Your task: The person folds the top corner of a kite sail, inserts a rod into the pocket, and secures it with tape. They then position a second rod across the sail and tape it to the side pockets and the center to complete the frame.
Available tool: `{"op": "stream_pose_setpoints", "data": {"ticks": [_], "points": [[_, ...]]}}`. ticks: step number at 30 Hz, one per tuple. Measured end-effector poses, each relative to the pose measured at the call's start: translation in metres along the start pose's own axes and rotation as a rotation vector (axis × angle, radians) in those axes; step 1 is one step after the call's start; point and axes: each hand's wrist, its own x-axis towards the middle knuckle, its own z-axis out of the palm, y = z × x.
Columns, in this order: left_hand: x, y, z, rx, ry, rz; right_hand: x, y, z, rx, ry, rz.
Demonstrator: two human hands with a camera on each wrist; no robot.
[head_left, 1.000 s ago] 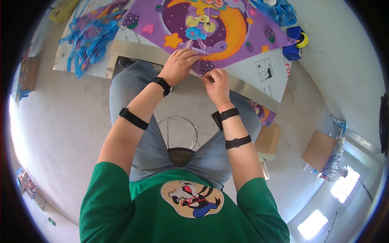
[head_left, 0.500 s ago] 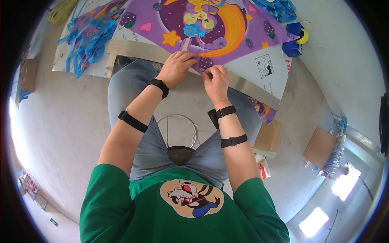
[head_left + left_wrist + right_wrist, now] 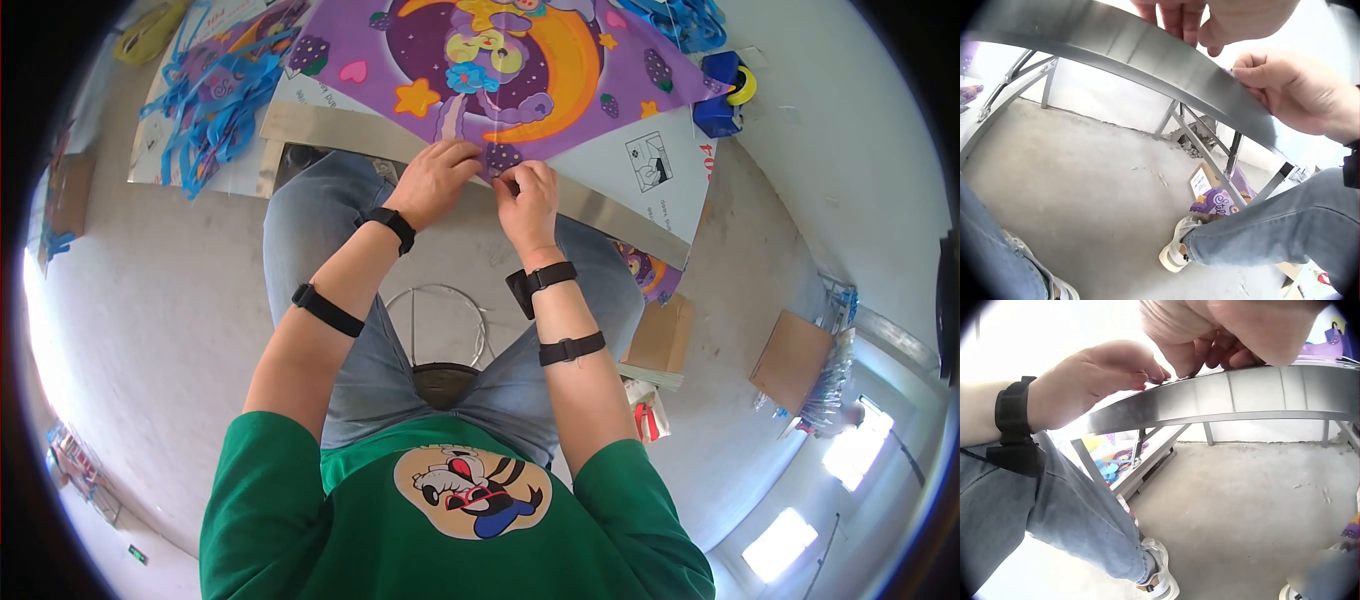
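Top centre: purple printed sheet (image 3: 515, 70), corner at metal table edge (image 3: 345, 128) | Right hand (image 3: 530, 207) pinches corner | Left hand (image 3: 433, 184) touches it, grip unclear | Change: hands slightly closer, corner seemingly still being worked

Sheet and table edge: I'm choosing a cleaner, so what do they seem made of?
Sheet: thin, smooth and printed, with faint creases; perhaps fabric or plastic film, the look leaves it open.
Table edge: probably bare metal with a satin grey finish, judging by its soft, streaky reflections.
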Motion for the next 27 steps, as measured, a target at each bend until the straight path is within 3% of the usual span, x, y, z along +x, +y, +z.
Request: {"op": "stream_pose_setpoints", "data": {"ticks": [27], "points": [[-0.0022, 0.0042, 0.0008, -0.031, -0.022, 0.032, -0.0020, -0.0018, 0.0047, 0.002, 0.067, 0.007]]}}
